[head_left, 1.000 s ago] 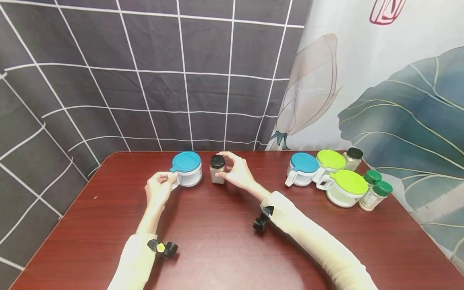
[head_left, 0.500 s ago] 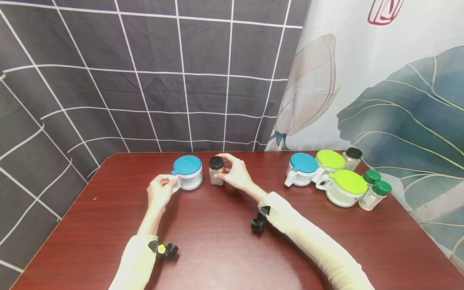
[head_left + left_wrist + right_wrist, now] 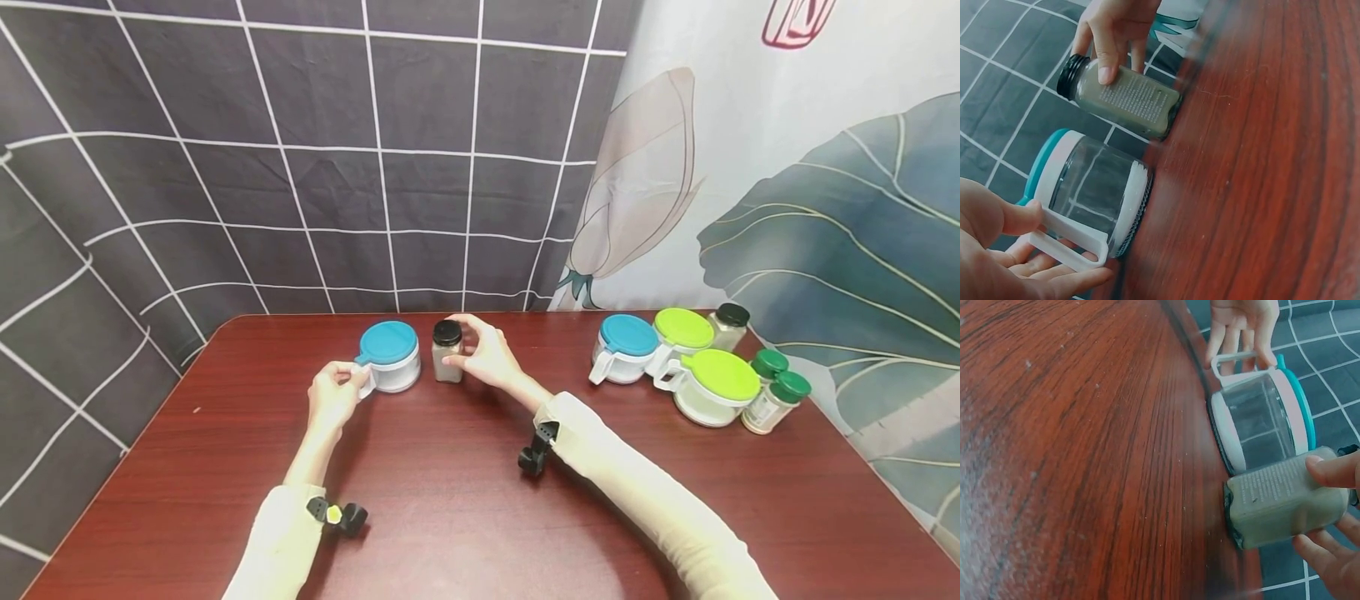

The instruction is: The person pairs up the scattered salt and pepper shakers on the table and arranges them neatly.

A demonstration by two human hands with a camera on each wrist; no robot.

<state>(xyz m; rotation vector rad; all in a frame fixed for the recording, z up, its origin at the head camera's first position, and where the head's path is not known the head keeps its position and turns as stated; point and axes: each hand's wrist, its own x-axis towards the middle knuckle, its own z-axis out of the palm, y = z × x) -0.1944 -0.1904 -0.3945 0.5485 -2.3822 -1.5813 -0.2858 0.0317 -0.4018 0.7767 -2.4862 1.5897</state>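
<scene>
The left hand (image 3: 333,400) is pinching a jar (image 3: 390,350) by its handle (image 3: 1077,230); the right hand (image 3: 491,358) is gripping a bottle (image 3: 447,363) alongside.

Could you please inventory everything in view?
Blue-lidded jars: two, blue and white, left-centre and right
Black-capped jars: two, beige, centre and back right
Green-lidded jars: two, lime and white, right
Green-capped bottles: two, pale, far right
Table: one, reddish, underneath
Grid cloth: one, grey, behind left
Floral curtain: one, white and blue, behind right
Wrist cameras: two, black, at cuffs
Sleeves: two, cream, on arms
Left hand: one, bare, gripping left-centre jar's handle
Right hand: one, bare, gripping centre jar
</scene>
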